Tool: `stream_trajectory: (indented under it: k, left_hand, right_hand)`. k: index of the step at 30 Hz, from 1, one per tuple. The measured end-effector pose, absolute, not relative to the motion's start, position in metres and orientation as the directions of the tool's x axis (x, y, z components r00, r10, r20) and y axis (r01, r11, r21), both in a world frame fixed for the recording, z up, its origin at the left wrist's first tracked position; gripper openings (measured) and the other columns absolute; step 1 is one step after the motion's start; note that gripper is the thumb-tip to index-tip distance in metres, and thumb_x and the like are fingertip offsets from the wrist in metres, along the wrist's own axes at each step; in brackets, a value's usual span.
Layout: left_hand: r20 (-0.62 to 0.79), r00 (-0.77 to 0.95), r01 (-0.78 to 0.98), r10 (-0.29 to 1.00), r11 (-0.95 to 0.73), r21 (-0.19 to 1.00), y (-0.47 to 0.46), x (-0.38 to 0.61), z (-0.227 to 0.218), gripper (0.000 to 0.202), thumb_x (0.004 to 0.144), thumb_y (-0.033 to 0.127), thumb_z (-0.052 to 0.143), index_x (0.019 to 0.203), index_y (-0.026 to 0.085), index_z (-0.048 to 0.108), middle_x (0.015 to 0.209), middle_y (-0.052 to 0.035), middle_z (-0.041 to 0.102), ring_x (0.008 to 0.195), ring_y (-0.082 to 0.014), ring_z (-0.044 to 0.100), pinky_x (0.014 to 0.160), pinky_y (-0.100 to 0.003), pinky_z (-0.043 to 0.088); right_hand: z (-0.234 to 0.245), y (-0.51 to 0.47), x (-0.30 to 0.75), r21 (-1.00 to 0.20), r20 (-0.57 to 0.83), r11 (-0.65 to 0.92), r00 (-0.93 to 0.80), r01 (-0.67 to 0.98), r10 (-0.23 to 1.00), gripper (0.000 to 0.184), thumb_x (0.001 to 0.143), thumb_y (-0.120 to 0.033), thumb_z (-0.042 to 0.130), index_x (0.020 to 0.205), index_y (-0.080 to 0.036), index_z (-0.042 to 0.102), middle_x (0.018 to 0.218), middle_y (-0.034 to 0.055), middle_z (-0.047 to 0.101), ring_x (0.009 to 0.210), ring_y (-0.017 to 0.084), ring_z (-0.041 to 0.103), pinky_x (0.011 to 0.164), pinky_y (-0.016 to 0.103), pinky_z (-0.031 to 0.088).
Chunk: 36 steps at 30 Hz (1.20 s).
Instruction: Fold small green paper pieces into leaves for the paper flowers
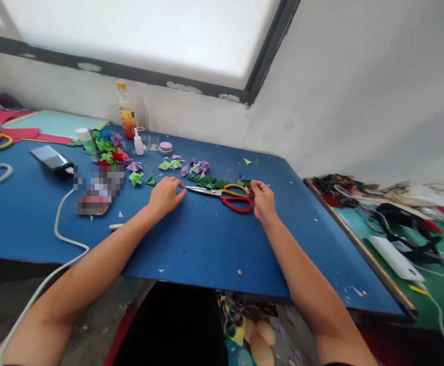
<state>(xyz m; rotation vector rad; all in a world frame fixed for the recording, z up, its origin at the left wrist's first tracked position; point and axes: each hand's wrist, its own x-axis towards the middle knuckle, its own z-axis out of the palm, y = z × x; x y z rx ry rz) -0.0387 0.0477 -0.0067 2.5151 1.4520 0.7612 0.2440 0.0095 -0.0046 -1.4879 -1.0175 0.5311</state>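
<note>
My right hand (263, 201) is at the right of the group of paper pieces, thumb and forefinger pinched on a small dark green paper piece (246, 182). Just below it lie the scissors (222, 193), with one yellow and one red handle, flat on the blue table and pointing left. My left hand (167, 195) rests by the blade tips, its thumb and forefinger curled together; anything between them is too small to make out. Behind the blades sit several folded dark green paper leaves (209, 181), with purple and light green paper pieces (175, 163) farther back.
A drink bottle (126, 114), a white glue bottle (138, 143) and a macaron-shaped box (165, 148) stand near the wall. Crumpled paper flowers (111, 147), a glue stick (87, 145), a black phone-like device (52, 158) and a white cable (59, 223) are on the left.
</note>
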Motion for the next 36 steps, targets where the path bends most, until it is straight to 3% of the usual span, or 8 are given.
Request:
stream_trajectory:
  k: [4,7,9,17,23,30,33,36]
  left_hand:
    - [0.294,0.267,0.896,0.918,-0.349,0.275,0.058,-0.048,-0.009,0.034,0.082,0.033,0.049,0.106,0.011,0.060,0.125,-0.0168,0.053,0.118,-0.0326,0.043,0.098,-0.048,0.035]
    - [0.191,0.120,0.944,0.974,-0.171,0.281,0.059,-0.052,-0.010,0.050,0.083,0.041,0.047,0.120,0.008,0.051,0.139,-0.0203,0.038,0.128,-0.0387,0.031,0.098,-0.061,0.029]
    - [0.128,0.094,0.946,0.987,-0.129,0.298,0.059,-0.052,-0.011,0.054,0.085,0.042,0.044,0.125,0.007,0.046,0.139,-0.0214,0.038,0.127,-0.0392,0.032,0.096,-0.064,0.029]
    - [0.228,0.296,0.862,0.928,-0.362,0.354,0.066,-0.045,-0.024,0.040,0.085,0.018,0.038,0.122,0.007,0.049,0.135,-0.0198,0.043,0.123,-0.0311,0.042,0.102,-0.050,0.032]
    - [0.284,0.340,0.767,0.897,-0.439,0.468,0.070,-0.045,-0.029,0.054,0.080,0.001,0.031,0.133,0.008,0.037,0.132,-0.0164,0.048,0.119,-0.0216,0.050,0.098,-0.033,0.041]
    - [0.307,0.303,0.568,0.902,-0.430,0.702,0.074,-0.048,-0.028,0.038,0.085,0.011,0.045,0.122,0.015,0.048,0.110,-0.0108,0.065,0.102,-0.0217,0.061,0.091,-0.035,0.045]
    - [0.293,0.268,0.504,0.918,-0.393,0.769,0.077,-0.047,-0.028,0.030,0.080,0.017,0.056,0.110,0.016,0.056,0.094,-0.0089,0.069,0.089,-0.0216,0.065,0.084,-0.036,0.049]
    - [0.277,0.270,0.464,0.922,-0.377,0.802,0.080,-0.043,-0.029,0.022,0.079,0.018,0.057,0.100,0.012,0.060,0.094,-0.0106,0.068,0.079,-0.0187,0.066,0.075,-0.031,0.052]
  right_hand:
    - [-0.008,0.013,0.277,-0.954,0.221,0.028,0.641,0.297,0.735,0.035,0.063,-0.054,0.059,0.071,-0.020,0.052,0.063,-0.0020,0.052,0.051,0.011,0.045,0.052,0.026,0.036]
    - [-0.011,0.011,0.280,-0.950,0.217,0.009,0.642,0.311,0.735,0.032,0.062,-0.048,0.062,0.070,-0.019,0.054,0.063,-0.0014,0.054,0.052,0.010,0.045,0.053,0.026,0.037]
    - [-0.011,0.011,0.274,-0.948,0.224,0.021,0.616,0.319,0.755,0.031,0.062,-0.046,0.063,0.072,-0.018,0.056,0.064,-0.0013,0.056,0.052,0.010,0.046,0.055,0.026,0.039]
    - [-0.005,0.008,0.234,-0.962,0.182,0.062,0.456,0.267,0.871,0.036,0.063,-0.053,0.062,0.074,-0.019,0.057,0.068,-0.0001,0.060,0.054,0.010,0.051,0.055,0.027,0.044]
    - [0.003,0.017,0.195,-0.944,0.172,0.072,0.297,0.322,0.939,0.035,0.064,-0.051,0.062,0.074,-0.018,0.059,0.064,-0.0002,0.059,0.052,0.010,0.051,0.053,0.025,0.045]
    - [0.004,0.049,0.182,-0.824,0.310,0.144,0.224,0.548,0.924,0.034,0.080,-0.047,0.042,0.087,-0.017,0.056,0.082,0.0066,0.063,0.070,0.015,0.059,0.067,0.032,0.049]
    - [0.002,0.048,0.189,-0.698,0.372,0.179,0.137,0.694,0.918,0.027,0.076,-0.041,0.051,0.084,-0.016,0.059,0.085,0.0085,0.064,0.080,0.020,0.059,0.079,0.040,0.046]
    - [-0.004,0.042,0.193,-0.565,0.382,0.217,0.019,0.796,0.924,0.022,0.072,-0.035,0.057,0.081,-0.015,0.061,0.087,0.0108,0.065,0.086,0.024,0.058,0.087,0.045,0.041]
